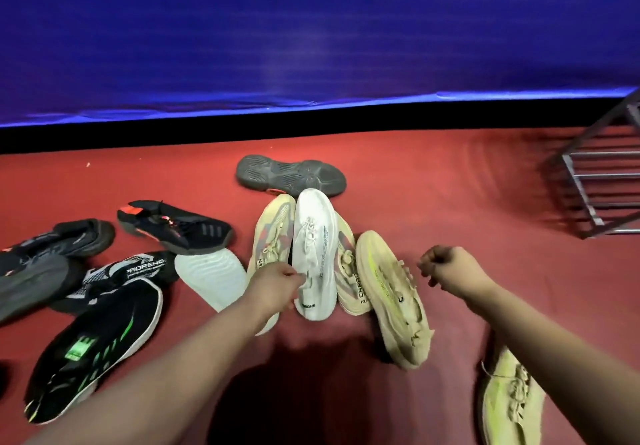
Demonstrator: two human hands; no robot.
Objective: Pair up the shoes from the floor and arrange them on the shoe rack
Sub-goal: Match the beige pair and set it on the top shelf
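Note:
Shoes lie scattered on the red carpet. My left hand (277,285) grips the collar of a white sneaker (313,237) that rests over two beige shoes (272,233). My right hand (446,266) hovers with curled fingers, holding nothing, just right of a cream sneaker with a yellow stripe (391,292). Its match (509,403) lies under my right forearm. A white sole (211,278) faces up to the left. The metal shoe rack (599,181) stands at the far right.
Black and grey shoes crowd the left: a black one with green marks (100,344), a black-and-white knit one (121,273), a black one with orange (173,226), grey ones (45,254). A dark upturned sole (291,174) lies behind the pile. A blue wall runs across the back.

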